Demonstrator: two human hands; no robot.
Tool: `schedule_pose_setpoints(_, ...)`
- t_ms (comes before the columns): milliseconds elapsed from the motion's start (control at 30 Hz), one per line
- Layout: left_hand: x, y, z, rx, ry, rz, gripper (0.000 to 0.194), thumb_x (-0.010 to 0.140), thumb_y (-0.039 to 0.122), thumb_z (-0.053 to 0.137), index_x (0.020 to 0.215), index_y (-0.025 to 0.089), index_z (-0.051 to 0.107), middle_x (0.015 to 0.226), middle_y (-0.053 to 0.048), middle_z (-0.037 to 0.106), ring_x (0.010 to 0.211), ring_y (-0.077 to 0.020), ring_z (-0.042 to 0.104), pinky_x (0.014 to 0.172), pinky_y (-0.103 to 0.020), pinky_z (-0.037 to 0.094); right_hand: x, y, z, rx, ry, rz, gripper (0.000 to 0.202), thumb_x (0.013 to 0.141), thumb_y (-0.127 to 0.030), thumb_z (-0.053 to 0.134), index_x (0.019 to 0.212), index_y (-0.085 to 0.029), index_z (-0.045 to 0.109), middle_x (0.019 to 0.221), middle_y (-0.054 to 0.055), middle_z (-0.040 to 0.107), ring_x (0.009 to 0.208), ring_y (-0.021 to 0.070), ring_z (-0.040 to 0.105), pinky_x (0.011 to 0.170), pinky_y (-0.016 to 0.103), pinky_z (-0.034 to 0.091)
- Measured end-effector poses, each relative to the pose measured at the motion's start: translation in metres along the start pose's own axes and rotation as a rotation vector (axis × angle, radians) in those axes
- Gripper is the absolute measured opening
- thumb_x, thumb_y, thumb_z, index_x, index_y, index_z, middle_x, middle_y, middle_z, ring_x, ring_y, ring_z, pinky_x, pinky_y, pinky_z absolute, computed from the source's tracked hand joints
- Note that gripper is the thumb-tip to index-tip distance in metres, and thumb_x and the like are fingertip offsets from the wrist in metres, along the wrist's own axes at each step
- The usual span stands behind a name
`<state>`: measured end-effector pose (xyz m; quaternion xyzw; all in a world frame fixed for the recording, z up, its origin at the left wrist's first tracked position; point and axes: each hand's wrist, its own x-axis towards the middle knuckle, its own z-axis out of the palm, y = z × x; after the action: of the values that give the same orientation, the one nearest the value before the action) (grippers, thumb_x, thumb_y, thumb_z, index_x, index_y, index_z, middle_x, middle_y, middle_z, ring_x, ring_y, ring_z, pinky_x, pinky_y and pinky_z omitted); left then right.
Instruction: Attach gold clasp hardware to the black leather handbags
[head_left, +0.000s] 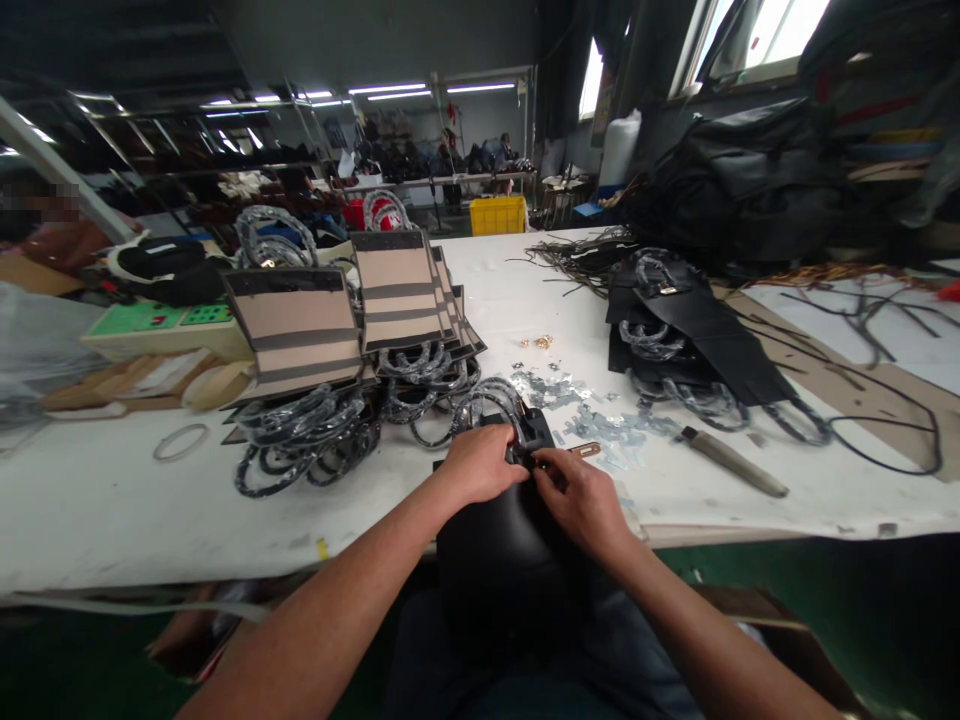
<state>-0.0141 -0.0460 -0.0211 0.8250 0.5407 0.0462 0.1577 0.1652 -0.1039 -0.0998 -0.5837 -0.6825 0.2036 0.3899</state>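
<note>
A black leather bag panel [502,570] hangs over the table's front edge toward my lap. Its plastic-wrapped handle [491,400] loops up at the top. My left hand [480,465] is closed on the panel's upper part near the handle, its fingertips partly hidden. Close against it, my right hand [581,495] pinches at the same spot. A tiny gold glint shows at its fingertips, too small to name. Just beyond the right knuckles lies a brown slotted strip [585,450]. Scattered thin metal plates [615,430] lie past it, with small gold fittings [543,342] farther back.
On the left stand stacked bag panels with beige linings [300,325] and wrapped handles [300,430]. More black panels [697,320] lie on the right, near a grey-handled tool [735,462] and loose black cords [892,400]. A yellow crate [498,216] stands beyond the white table [112,510].
</note>
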Motion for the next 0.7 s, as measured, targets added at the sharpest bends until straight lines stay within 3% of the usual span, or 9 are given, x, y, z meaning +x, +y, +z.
schedule_pose_setpoints(133, 0.0, 0.0, 0.003, -0.033, 0.027, -0.003, 0.018, 0.077, 0.039, 0.072, 0.086, 0.025, 0.065, 0.092, -0.002, 0.076, 0.087, -0.0263, 0.071, 0.07, -0.032, 0.048, 0.005, 0.0, -0.007, -0.04, -0.07, 0.015, 0.024, 0.091, -0.03, 0.061, 0.111, -0.028, 0.073, 0.082, 0.0, 0.075, 0.072, 0.0192, 0.07, 0.068, 0.028, 0.048)
schedule_pose_setpoints(367, 0.0, 0.002, 0.01, -0.014, 0.064, 0.007, 0.017, 0.077, 0.035, 0.075, 0.086, 0.025, 0.065, 0.094, -0.002, 0.076, 0.091, -0.026, 0.072, 0.072, -0.032, 0.048, 0.015, -0.002, -0.015, -0.113, -0.163, -0.012, 0.024, 0.088, -0.027, 0.061, 0.106, -0.032, 0.076, 0.087, -0.001, 0.078, 0.075, 0.0195, 0.069, 0.068, 0.028, 0.045)
schedule_pose_setpoints(567, -0.004, 0.007, 0.007, 0.005, 0.092, 0.054, 0.013, 0.08, 0.031, 0.073, 0.086, 0.025, 0.063, 0.094, -0.002, 0.075, 0.09, -0.0259, 0.071, 0.073, -0.033, 0.048, 0.019, -0.005, -0.012, -0.124, -0.167, 0.056, 0.019, 0.087, -0.026, 0.062, 0.1, -0.03, 0.075, 0.077, -0.001, 0.075, 0.068, 0.0191, 0.067, 0.064, 0.027, 0.042)
schedule_pose_setpoints(700, -0.005, 0.009, -0.001, 0.02, 0.139, 0.085, 0.009, 0.084, 0.029, 0.069, 0.084, 0.024, 0.061, 0.094, -0.003, 0.074, 0.088, -0.0257, 0.07, 0.072, -0.034, 0.047, 0.025, -0.009, -0.013, -0.024, -0.14, 0.118, 0.028, 0.087, -0.027, 0.062, 0.115, -0.027, 0.067, 0.072, -0.003, 0.071, 0.064, 0.0178, 0.064, 0.062, 0.027, 0.041)
